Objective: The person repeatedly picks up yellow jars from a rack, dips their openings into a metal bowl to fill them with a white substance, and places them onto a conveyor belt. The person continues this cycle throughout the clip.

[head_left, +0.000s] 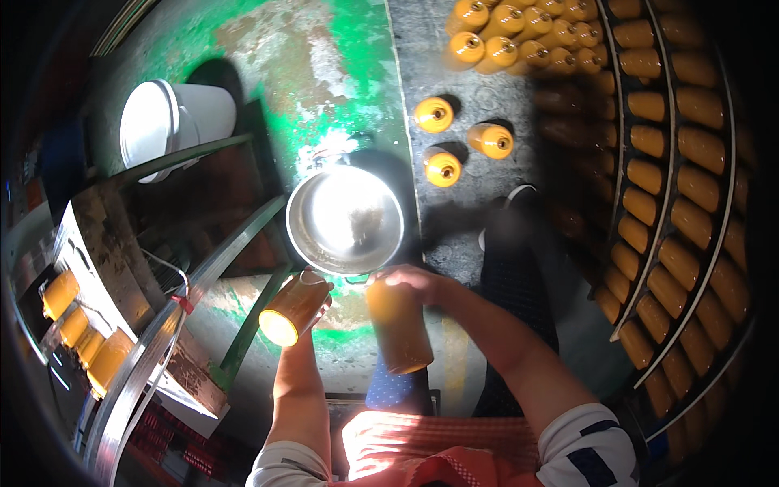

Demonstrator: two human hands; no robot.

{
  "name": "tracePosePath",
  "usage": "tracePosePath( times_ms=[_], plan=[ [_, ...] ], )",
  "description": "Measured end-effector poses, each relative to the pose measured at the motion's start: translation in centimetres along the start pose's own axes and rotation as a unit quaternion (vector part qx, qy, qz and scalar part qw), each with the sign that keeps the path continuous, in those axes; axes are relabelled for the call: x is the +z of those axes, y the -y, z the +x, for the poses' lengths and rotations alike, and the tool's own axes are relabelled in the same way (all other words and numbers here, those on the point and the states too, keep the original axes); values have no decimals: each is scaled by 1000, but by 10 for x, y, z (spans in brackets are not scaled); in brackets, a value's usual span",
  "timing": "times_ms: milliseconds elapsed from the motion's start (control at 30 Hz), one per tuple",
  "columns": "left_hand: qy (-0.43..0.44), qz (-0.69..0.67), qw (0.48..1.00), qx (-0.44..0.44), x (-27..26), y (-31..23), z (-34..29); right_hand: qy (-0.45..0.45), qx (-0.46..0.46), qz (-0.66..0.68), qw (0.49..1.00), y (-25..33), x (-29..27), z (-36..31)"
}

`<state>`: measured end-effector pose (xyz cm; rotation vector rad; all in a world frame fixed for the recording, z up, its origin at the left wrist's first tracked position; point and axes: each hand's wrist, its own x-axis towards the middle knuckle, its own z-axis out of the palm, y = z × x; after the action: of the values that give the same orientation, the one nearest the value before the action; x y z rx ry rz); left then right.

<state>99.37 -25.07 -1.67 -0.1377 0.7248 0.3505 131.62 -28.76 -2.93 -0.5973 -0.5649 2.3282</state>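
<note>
My left hand (323, 302) is closed around an orange cylindrical bottle (294, 307), tilted so that its bright yellow flat end points down to the left. My right hand (412, 280) grips the upper end of a second orange bottle (399, 333), which is blurred and hangs over my knee. Its fingers are partly smeared. Just beyond both hands is a round metal pot (302, 219), with strong light glaring inside, so its contents are hard to make out. The two bottles are apart from each other and nearer to me than the pot.
Three orange bottles (442, 168) stand on the grey floor beyond the pot, with several more grouped behind. Racks of stacked orange bottles (647, 174) line the right. At the left are a white bucket (150, 122), a metal-edged frame (251, 229) and more orange bottles (109, 361).
</note>
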Motion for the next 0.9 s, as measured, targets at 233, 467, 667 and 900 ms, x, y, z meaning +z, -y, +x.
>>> tracePosePath(
  times_ms=[233,467,667,900],
  plan=[
    [-140,736,656,96,54,19,35,-241,12,0,970,73,-62,-129],
    [-60,340,938,27,69,16,76,-235,4,70,969,66,-46,-145],
    [-114,325,931,124,129,6,119,-494,-166,-292,802,74,-89,-162],
    [-106,774,592,198,159,81,254,-658,-128,-529,521,41,-168,-144]
  ],
)
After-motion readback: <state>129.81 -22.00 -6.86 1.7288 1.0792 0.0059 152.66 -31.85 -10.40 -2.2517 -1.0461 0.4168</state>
